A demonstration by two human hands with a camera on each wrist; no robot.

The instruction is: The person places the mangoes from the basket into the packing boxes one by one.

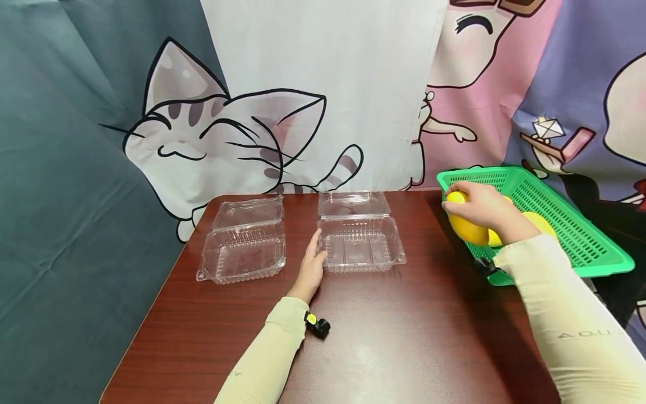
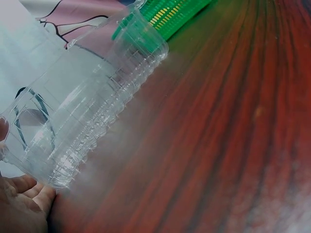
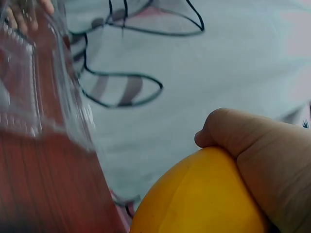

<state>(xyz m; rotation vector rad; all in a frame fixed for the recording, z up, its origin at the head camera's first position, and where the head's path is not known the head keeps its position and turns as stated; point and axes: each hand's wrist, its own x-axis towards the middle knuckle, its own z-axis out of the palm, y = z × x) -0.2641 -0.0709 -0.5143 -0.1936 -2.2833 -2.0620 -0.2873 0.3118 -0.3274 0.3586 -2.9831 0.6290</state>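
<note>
1. Your right sleeve (image 1: pixel 570 314) lies closest to the head camera, running in from the lower right.
2. Your right hand (image 1: pixel 484 209) holds a yellow fruit (image 1: pixel 468 229), fingers and thumb wrapped around it; its long axis slants from upper left to lower right in the head view.
3. That fruit is at the left side of the green basket (image 1: pixel 598 238), where more yellow fruits (image 1: pixel 541 223) lie; you cannot tell whether its underside clears the rim.
4. From the fruit, the nearer clear box (image 1: pixel 362 266) lies left across the tabletop (image 1: pixel 393 314), well apart, lid folded back; that leftward gap looks like the deciding relation.
5. Your left hand (image 1: pixel 310 266) touches that box's left side, fingers extended, far nearer it than your right.
6. Beyond it, farther left, stands a second clear box (image 1: pixel 247 275), also uncovered.
</note>
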